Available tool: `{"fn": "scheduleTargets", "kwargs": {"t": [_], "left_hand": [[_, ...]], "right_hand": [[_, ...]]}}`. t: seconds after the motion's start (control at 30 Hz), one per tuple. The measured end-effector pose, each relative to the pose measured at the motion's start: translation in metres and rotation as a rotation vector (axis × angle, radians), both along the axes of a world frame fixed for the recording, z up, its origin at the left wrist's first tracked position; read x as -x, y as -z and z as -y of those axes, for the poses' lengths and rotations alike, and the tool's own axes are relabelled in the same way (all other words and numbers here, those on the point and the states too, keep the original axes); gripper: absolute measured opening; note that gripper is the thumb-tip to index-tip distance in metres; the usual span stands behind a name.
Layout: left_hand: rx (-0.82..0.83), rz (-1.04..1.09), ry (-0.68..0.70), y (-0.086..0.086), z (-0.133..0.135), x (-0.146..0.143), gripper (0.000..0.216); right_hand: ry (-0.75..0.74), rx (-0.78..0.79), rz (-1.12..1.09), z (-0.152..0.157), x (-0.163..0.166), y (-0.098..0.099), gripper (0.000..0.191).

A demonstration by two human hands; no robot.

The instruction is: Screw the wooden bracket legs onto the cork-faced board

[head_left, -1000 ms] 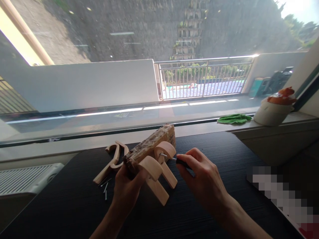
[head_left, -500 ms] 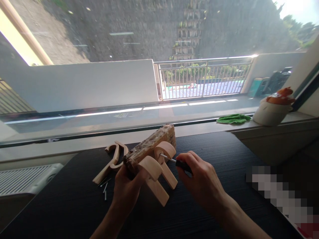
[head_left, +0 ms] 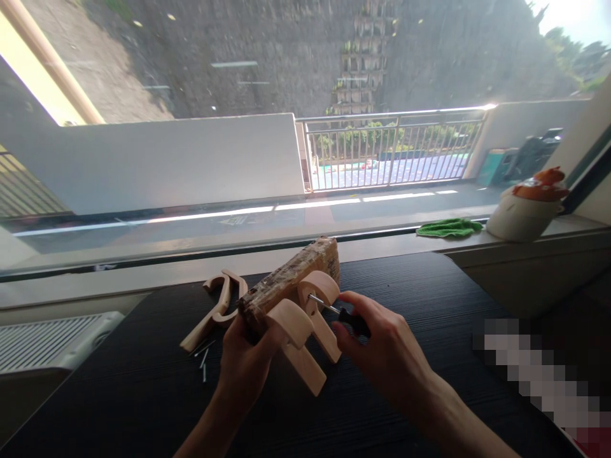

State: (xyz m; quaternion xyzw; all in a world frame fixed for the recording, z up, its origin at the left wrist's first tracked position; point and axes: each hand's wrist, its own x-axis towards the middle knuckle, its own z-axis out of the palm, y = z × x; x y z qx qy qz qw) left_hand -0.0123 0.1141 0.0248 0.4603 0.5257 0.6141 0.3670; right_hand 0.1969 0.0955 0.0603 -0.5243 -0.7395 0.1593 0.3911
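Observation:
A rough brown wooden block [head_left: 291, 277] lies tilted on the black table [head_left: 405, 280], with two pale curved wooden legs [head_left: 317, 315] fixed to its near side. My left hand [head_left: 243, 362] is wrapped around the block's near end. My right hand [head_left: 382, 346] grips a small black-handled screwdriver [head_left: 341, 313]. Its metal tip rests against the top of the farther leg.
Two loose curved wooden legs [head_left: 217, 308] and several screws [head_left: 203, 356] lie left of the block. On the window sill sit a green cloth [head_left: 449, 228] and a white pot [head_left: 520, 216] with an orange figure. A white radiator [head_left: 52, 340] is at the left.
My right hand has turned slightly on the screwdriver, with the fingers shifting round the handle. The block and my left hand have barely moved.

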Motion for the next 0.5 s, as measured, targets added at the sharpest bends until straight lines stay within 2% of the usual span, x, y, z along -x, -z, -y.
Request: {"fn": "scheduleTargets", "kwargs": {"t": [0.07,0.27,0.5], "left_hand": [[-0.006,0.007,-0.004,-0.0001,0.0001,-0.0005,0.032],[-0.01,0.023,0.016,0.0,0.0005,0.0013,0.032],[-0.02,-0.004,0.036,-0.0042,0.0007,0.0028,0.033]], "right_hand": [[0.027,-0.01,-0.024,-0.0005,0.0,0.0015,0.032],[-0.005,-0.13,0.045,-0.002,-0.0066,0.0015,0.021],[-0.022,-0.034,0.114,0.0011,-0.0048,-0.0022,0.018]]}}
